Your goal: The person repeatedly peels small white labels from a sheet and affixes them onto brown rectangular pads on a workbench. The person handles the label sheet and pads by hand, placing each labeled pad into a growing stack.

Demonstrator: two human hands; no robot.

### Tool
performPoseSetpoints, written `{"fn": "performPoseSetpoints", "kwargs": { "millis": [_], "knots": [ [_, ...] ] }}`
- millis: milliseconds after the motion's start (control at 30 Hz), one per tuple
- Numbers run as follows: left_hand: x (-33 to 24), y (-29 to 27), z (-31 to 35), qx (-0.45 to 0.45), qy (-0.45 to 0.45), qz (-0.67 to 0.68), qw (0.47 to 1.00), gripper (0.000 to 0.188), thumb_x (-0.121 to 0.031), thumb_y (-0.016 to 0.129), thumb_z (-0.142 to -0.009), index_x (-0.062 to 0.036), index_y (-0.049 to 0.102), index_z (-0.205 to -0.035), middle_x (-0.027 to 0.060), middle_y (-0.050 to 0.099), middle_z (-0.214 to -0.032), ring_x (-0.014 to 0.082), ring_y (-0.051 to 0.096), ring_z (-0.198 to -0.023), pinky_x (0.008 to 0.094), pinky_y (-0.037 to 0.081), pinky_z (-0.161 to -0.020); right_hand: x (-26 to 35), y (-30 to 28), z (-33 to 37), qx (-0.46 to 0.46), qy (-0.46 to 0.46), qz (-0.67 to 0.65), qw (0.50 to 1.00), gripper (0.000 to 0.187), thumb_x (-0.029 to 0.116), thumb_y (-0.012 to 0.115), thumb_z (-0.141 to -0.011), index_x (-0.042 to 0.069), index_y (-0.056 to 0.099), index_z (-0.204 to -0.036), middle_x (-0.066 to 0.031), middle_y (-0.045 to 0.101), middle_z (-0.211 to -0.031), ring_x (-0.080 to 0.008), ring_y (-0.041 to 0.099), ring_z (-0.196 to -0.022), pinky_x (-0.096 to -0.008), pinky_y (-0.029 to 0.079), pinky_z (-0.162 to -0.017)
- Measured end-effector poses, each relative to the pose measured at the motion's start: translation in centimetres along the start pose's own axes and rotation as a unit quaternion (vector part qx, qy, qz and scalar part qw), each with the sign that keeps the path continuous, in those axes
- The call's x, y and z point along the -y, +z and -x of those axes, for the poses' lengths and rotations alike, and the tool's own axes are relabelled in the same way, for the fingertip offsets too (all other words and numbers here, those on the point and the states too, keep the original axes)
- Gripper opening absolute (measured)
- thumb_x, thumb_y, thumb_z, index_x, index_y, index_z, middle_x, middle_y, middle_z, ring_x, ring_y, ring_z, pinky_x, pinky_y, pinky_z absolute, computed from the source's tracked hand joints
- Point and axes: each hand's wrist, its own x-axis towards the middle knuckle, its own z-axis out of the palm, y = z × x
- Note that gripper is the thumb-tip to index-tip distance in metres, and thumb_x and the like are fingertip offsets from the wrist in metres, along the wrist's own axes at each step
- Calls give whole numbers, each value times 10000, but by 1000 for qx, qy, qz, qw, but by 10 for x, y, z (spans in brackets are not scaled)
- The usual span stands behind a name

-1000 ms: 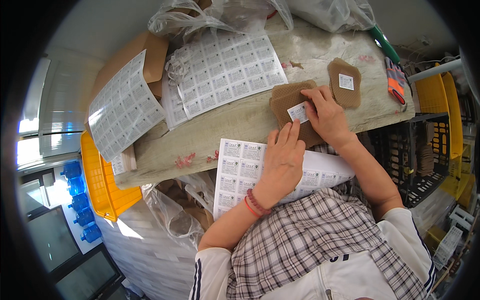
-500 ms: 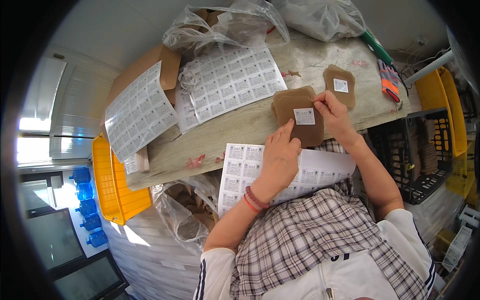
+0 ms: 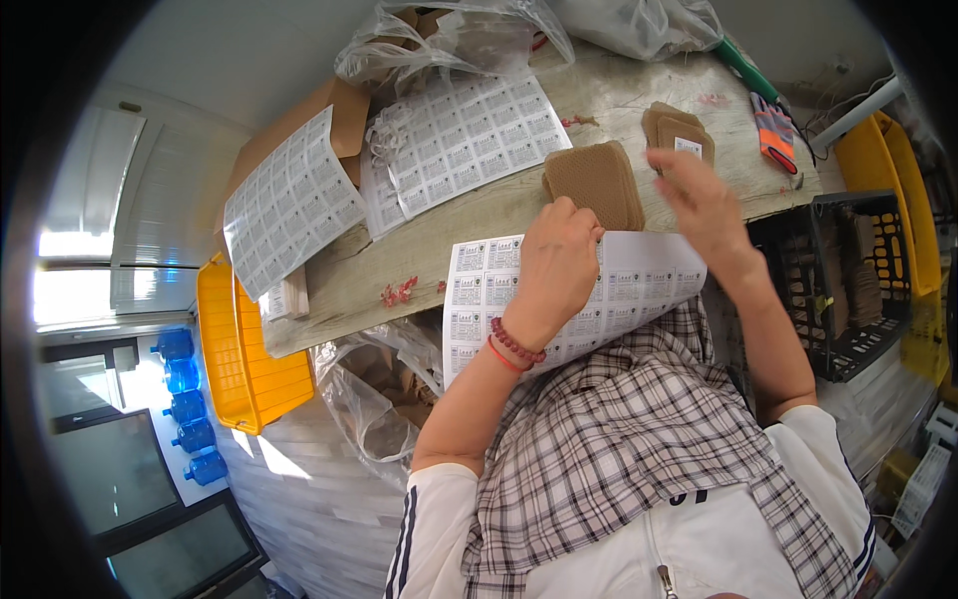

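My left hand (image 3: 557, 262) is closed over the upper edge of a white sheet of printed labels (image 3: 639, 272), which lies across my lap against the table edge. Just beyond its knuckles sits a stack of brown textured cardboard pads (image 3: 594, 180) with rounded corners; its top pad shows no label. My right hand (image 3: 704, 205), slightly blurred, is raised with fingers apart and nothing visible in them. It is beside a smaller pile of brown pads (image 3: 661, 118) farther right, whose top pad bears a white label (image 3: 688, 147) partly behind the fingers.
More label sheets (image 3: 479, 140) lie on the table (image 3: 399, 270), one leaning on a cardboard box (image 3: 284, 140). Plastic bags (image 3: 639, 25) sit at the back, an orange-grey glove (image 3: 773, 135) at the right. A black crate (image 3: 838, 290) and a yellow crate (image 3: 254, 349) flank the table.
The labelled pad has left the near stack and a labelled pad now tops the right pile. My right hand moved up and right and opened; my left hand drew back to the sheet's edge.
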Motion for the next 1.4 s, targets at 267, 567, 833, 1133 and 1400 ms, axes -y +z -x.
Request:
{"fn": "performPoseSetpoints", "kwargs": {
  "millis": [267, 567, 833, 1133, 1400],
  "knots": [
    [18, -11, 33, 38, -83, 105, 990, 131, -78, 587, -967, 26, 665, -986, 180, 595, -927, 351, 598, -897, 414, 478, -811, 32, 67, 64, -27, -121, -3, 992, 150, 38, 747, -820, 59, 735, -968, -66, 716, -995, -269, 690, -903, -380, 545, -864],
    [11, -22, 53, 66, -144, 125, 980, 114, -72, 608, -945, 12, 662, -1001, 168, 614, -962, 336, 604, -905, 403, 482, -822, 37, 73, 78, -57, -188, 22, 980, 257, -1, 782, -741, 31, 748, -994, -89, 723, -1032, -274, 700, -921, -416, 579, -875],
    [15, -15, 61, 63, -179, 149, 970, 106, -95, 627, -916, -9, 669, -961, 148, 628, -971, 355, 626, -937, 440, 491, -827, 29, 70, 83, -23, -233, 48, 971, 323, 8, 750, -711, 29, 753, -1033, -94, 720, -1091, -275, 681, -918, -381, 566, -821],
    [19, -7, 60, 75, -207, 164, 962, 123, -119, 626, -917, -13, 679, -953, 144, 633, -956, 345, 628, -929, 433, 485, -818, 28, 69, 90, -12, -230, 38, 972, 306, 0, 762, -746, 31, 760, -1050, -91, 730, -1141, -283, 675, -983, -378, 557, -834],
    [17, -7, 60, 68, -201, 175, 962, 124, -105, 621, -919, -1, 674, -960, 159, 622, -944, 349, 619, -921, 432, 483, -821, 29, 66, 91, 8, -171, -18, 985, 257, 1, 804, -733, 35, 733, -978, -88, 724, -1147, -283, 666, -972, -360, 524, -835]
  ]
}}
